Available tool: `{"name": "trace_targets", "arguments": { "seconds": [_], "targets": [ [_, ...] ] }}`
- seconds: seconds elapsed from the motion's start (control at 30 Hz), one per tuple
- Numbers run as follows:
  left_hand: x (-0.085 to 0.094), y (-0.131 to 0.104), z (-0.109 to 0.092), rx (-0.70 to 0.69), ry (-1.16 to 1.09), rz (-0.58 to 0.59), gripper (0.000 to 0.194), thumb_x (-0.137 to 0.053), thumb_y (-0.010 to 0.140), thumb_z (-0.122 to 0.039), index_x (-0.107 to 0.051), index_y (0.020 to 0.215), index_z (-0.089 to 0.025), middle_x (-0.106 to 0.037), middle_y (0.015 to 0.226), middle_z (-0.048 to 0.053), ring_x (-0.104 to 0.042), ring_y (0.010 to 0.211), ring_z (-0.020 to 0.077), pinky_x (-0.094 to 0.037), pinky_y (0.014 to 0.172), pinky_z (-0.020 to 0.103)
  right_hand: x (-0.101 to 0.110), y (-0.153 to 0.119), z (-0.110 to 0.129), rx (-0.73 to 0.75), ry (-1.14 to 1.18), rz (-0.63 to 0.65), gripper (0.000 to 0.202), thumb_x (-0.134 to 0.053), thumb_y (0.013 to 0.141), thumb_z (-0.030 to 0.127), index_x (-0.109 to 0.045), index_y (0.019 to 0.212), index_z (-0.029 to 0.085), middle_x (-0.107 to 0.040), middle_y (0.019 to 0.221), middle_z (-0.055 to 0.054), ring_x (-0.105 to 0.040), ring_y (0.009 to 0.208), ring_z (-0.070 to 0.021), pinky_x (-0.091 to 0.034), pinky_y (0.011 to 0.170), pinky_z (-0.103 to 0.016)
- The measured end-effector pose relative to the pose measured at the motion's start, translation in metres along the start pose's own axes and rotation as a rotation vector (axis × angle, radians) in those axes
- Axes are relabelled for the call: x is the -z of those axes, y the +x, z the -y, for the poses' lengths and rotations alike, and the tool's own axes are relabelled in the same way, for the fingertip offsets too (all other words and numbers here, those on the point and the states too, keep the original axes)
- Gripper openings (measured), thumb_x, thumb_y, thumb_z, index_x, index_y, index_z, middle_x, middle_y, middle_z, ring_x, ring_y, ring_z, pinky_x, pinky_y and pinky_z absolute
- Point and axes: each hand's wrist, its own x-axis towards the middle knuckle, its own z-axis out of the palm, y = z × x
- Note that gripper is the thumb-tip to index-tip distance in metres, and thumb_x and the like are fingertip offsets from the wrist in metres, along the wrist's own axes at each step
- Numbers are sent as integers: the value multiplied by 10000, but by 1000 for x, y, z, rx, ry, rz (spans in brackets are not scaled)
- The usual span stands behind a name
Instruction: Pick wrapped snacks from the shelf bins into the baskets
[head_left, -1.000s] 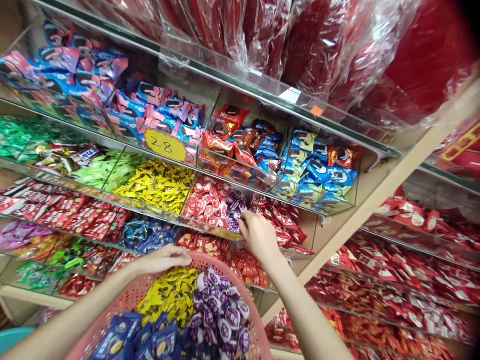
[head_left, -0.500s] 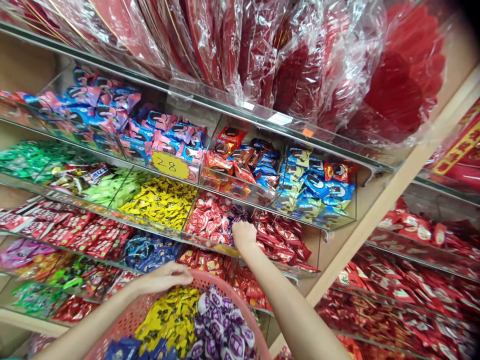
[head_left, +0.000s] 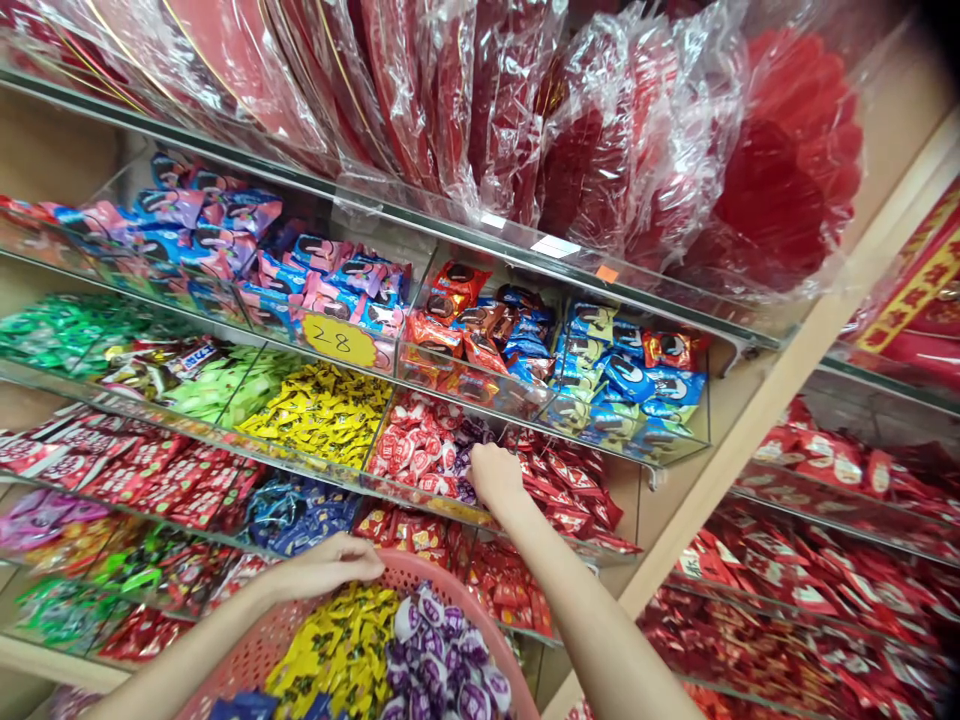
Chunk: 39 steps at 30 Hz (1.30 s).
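Note:
My left hand [head_left: 334, 566] holds the rim of a pink plastic basket [head_left: 499, 620] at the bottom centre, fingers curled over its edge. In the basket lie yellow-wrapped candies [head_left: 337, 640], purple-and-white candies [head_left: 442, 655] and dark blue packets [head_left: 244, 706]. My right hand [head_left: 496, 475] reaches into a shelf bin at the purple candies [head_left: 469, 440], beside red-and-white candies [head_left: 412, 445]. Its fingers are curled and partly hidden, so what they hold, if anything, cannot be made out.
Clear dividers and shelf edges front the bins. Above are blue, pink and red packets with a yellow "28" tag [head_left: 339, 340]. Plastic-wrapped red items [head_left: 600, 150] fill the top shelf. A wooden upright [head_left: 757, 400] stands right, with red packets [head_left: 780, 560] beyond.
My right hand has shifted slightly right and down in the picture, still at the bin. My left hand stays on the basket rim. The view has tilted slightly.

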Motion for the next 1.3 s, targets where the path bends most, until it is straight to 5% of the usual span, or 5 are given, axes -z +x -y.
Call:
{"name": "trace_targets", "arguments": {
  "seconds": [0.17, 0.3, 0.53, 0.97, 1.3],
  "targets": [
    [0, -1, -2, -8, -2, -2, 375, -552, 823, -517, -699, 848, -174, -671, 822, 6, -571, 805, 188, -383, 719, 237, 15, -25, -23, 16, 165, -119, 181, -503, 842, 236, -645, 796, 134, -688, 875, -160, -652, 828, -264, -443, 667, -337],
    [0, -1, -1, -6, 12, -8, 441, -497, 845, -558, -689, 815, -162, -673, 787, 12, -580, 769, 188, -389, 689, 244, 14, -63, -36, 108, 368, -149, 327, -401, 909, 346, -564, 671, 192, -627, 628, -20, -570, 615, -145, -383, 587, -254],
    [0, 0, -6, 90, -167, -17, 577, -403, 854, -633, -726, 869, -154, -729, 854, 48, -637, 873, 219, -430, 869, 301, -47, -117, -5, 224, 1086, -19, 343, -437, 887, 457, -552, 685, 206, -409, 477, 67, -343, 445, -98, -266, 456, -243],
    [8, -3, -11, 23, -146, 138, 346, -647, 756, -496, -687, 866, -170, -682, 813, -10, -588, 780, 159, -418, 717, 230, -117, -113, 48, 230, 980, -22, 189, -474, 850, 307, -646, 825, 233, -592, 664, -19, -493, 595, -178, -278, 588, -293],
    [2, 0, 4, 35, -204, 95, 390, -752, 658, -401, -635, 937, -155, -693, 921, 27, -612, 843, 171, -454, 816, 293, -133, -121, 62, -17, 1562, 298, 332, -489, 815, 504, -478, 653, 215, -487, 487, 48, -310, 395, -84, -233, 430, -239]
  ]
}}
